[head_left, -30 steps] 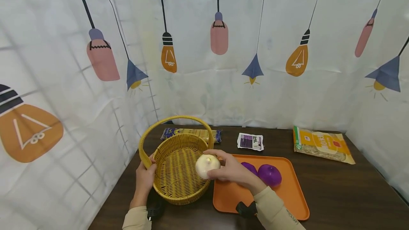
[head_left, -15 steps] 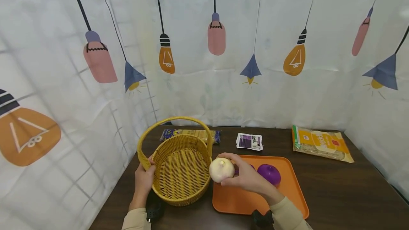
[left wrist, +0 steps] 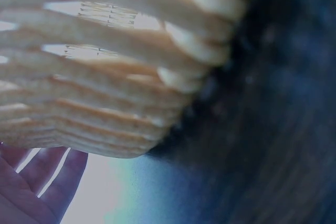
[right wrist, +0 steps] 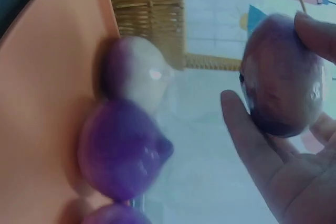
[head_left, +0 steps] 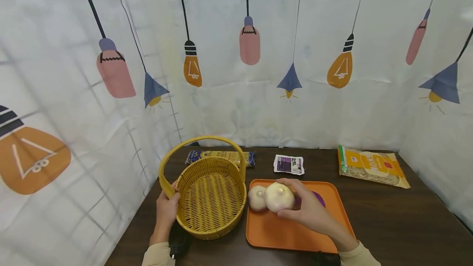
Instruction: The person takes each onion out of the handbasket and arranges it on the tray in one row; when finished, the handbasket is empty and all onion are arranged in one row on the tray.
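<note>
My right hand holds a pale onion above the tray, thumb and fingers around its sides; the right wrist view shows purple on its skin. Another white onion, purple at its base in the right wrist view, sits on the orange tray. Beside it is a glossy purple onion with a pointed tip, and part of a second purple onion shows. My left hand grips the yellow wicker basket at its left side, by the handle's base. The basket has nothing inside.
Behind the basket lies a blue and yellow packet. A small white and purple sachet is behind the tray. A yellow bag of grain lies at the back right of the dark table. A printed curtain hangs behind.
My right hand has carried the pale onion rightward, from the basket's rim to over the tray. The white onion on the tray has come into view. My left hand stays on the basket.
</note>
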Available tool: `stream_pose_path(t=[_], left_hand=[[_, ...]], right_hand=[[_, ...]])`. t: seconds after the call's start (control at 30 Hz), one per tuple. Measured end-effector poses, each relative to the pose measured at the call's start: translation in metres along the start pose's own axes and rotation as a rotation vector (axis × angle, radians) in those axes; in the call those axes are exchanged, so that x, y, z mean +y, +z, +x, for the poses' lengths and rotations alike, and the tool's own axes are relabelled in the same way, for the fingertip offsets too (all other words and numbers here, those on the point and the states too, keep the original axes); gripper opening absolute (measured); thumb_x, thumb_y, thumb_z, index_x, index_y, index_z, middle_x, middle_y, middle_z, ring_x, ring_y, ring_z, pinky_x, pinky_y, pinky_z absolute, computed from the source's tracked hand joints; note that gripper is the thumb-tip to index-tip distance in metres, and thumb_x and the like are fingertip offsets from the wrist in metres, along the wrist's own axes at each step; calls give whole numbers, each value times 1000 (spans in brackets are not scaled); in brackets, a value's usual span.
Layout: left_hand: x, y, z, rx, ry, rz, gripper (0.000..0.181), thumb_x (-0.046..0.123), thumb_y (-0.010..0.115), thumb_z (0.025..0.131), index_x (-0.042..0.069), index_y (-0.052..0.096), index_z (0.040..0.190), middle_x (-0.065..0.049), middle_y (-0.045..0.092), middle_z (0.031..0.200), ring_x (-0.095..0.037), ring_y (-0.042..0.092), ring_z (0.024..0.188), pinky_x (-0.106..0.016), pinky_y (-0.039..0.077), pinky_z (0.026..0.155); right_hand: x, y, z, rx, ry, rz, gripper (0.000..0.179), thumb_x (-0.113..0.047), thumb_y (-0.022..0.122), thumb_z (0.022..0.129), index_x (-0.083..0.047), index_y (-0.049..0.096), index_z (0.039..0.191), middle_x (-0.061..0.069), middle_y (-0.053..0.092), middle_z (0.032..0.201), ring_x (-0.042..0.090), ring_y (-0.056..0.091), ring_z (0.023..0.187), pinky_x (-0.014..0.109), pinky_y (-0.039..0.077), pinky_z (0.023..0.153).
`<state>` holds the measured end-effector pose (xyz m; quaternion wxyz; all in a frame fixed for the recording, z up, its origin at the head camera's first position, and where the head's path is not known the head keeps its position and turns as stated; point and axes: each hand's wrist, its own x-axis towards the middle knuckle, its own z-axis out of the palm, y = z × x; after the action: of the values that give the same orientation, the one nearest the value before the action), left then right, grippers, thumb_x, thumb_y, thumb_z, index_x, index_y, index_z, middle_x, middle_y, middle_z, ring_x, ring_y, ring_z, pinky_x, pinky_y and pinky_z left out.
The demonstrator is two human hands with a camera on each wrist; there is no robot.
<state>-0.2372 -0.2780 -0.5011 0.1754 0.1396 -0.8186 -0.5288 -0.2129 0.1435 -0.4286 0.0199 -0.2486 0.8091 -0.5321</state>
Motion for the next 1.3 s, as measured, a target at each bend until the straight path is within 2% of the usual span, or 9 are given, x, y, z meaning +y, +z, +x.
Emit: stream_pose_path(t=[0.17, 0.27, 0.37, 0.57, 0.63, 0.87, 1.03, 1.1, 1.3], left_hand=[[-1, 1, 0, -43, 0, -30, 18, 8, 45, 95, 2, 50, 110, -14, 48, 146, -28, 50, 122, -21, 39, 78], [-1, 1, 0, -50, -1, -31, 18, 8, 45, 95, 1, 49, 111, -14, 47, 147, -29, 46, 130, -19, 38, 79], [1, 1, 1, -48, -3, -38, 18, 7, 46, 94, 1, 49, 110, -14, 47, 147, -28, 47, 128, -21, 38, 79], [2, 1, 2, -42, -3, -28, 18, 7, 45, 94, 1, 49, 111, -14, 47, 147, -27, 47, 127, -21, 37, 79], [1, 1, 2, -39, -3, -19, 18, 8, 45, 95, 1, 49, 111, -15, 47, 147, -28, 48, 125, -21, 37, 79], [-2, 2, 2, -22, -4, -8, 19, 9, 46, 94, 3, 51, 111, -14, 50, 144, -26, 51, 113, -28, 39, 80], [-2, 1, 0, -32, -8, -12, 18, 9, 45, 95, 2, 49, 111, -16, 49, 145, -27, 51, 113, -31, 40, 80], [-2, 1, 0, -30, -1, -7, 18, 9, 44, 95, 3, 50, 111, -16, 49, 145, -28, 51, 109, -32, 39, 79], [-5, 2, 1, -7, 32, 17, 19, 10, 44, 95, 3, 53, 110, -13, 51, 143, -27, 51, 100, -31, 38, 74]], right_hand=[[9, -9, -13, 33, -42, -38, 72, -28, 83, 76, -21, 48, 139, 3, 50, 133, 24, 58, 109, 31, 53, 83], [13, -14, -20, 70, -32, -80, 71, -29, 83, 76, -17, 50, 137, 1, 53, 131, 22, 57, 110, 30, 52, 86], [18, -19, -27, 106, -7, -121, 70, -31, 83, 76, -16, 51, 136, 2, 55, 131, 22, 55, 110, 30, 51, 86], [27, -34, -38, 102, 95, -6, 72, -23, 82, 78, -14, 47, 140, 14, 46, 135, 29, 57, 102, 32, 55, 76], [29, -39, -42, 116, 115, -7, 73, -22, 82, 78, -13, 46, 141, 16, 45, 136, 30, 57, 103, 32, 55, 76], [36, -59, -52, 208, 156, -186, 73, -27, 80, 80, -18, 44, 143, 11, 46, 139, 13, 52, 107, 27, 52, 79], [45, -72, -55, 243, 204, -169, 76, -25, 78, 83, -18, 38, 147, 14, 44, 140, 4, 54, 102, 26, 52, 77], [49, -77, -57, 258, 235, -158, 78, -25, 77, 83, -17, 36, 148, 16, 44, 140, 5, 56, 98, 27, 53, 73], [64, -89, -60, 284, 321, -175, 82, -29, 76, 84, -12, 31, 151, 20, 42, 142, 26, 58, 103, 30, 52, 69]])
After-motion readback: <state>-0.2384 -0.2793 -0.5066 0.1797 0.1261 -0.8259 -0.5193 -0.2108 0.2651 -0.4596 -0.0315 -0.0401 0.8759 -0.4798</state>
